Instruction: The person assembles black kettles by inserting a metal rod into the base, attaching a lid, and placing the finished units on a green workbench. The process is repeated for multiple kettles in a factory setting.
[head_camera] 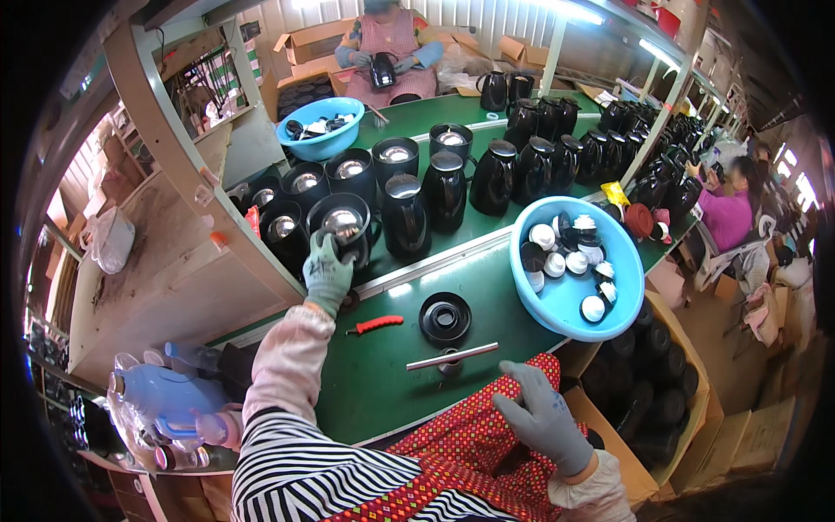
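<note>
My left hand (328,271), in a grey-green work glove, grips the near rim of an open black vacuum jug (340,225) with a shiny inner liner. My right hand (541,414), also gloved, hovers over my lap with its fingers apart and nothing in it. Before me on the green bench (372,391) lie a red-handled hooked tool (378,324) and a round black jug part (445,320). Close to the front edge a metal T-handled tool (451,357) stands on the bench.
A blue basin (577,313) of black-and-white stoppers stands at right, another blue basin (319,147) at back left. Black jugs (496,176) line the bench. A metal post (189,156) rises at left. A carton (695,398) holds black parts. Co-workers sit opposite and at far right.
</note>
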Demonstrator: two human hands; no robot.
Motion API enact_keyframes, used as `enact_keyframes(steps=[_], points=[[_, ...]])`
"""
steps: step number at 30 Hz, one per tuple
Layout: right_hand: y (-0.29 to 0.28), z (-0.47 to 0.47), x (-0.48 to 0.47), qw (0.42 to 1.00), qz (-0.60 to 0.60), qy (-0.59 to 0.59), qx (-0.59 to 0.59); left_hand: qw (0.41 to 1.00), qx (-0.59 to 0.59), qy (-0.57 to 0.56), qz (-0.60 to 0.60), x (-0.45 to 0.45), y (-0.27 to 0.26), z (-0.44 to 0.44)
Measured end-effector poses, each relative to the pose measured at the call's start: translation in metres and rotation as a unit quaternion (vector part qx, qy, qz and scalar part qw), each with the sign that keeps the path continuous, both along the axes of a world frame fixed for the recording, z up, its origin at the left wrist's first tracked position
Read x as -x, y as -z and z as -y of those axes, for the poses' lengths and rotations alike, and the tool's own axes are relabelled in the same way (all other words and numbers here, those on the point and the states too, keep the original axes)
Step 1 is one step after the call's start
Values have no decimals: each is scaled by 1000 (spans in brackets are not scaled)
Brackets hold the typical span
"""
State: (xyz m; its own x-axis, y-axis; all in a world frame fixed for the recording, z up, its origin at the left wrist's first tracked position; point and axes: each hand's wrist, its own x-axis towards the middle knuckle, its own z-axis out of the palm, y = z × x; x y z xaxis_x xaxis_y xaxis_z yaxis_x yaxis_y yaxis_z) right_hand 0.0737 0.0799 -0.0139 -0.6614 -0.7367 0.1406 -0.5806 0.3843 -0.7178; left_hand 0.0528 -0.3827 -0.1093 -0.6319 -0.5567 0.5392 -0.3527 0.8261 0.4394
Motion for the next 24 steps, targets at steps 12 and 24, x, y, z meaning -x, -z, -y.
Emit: enact_keyframes(steps=[12,24], points=[[3,61,4,891,372,50,255,868,66,489,53,-142,-117,-180],[15,-43,-17,794,524,45,305,491,-672,552,53,-126,-4,-179]])
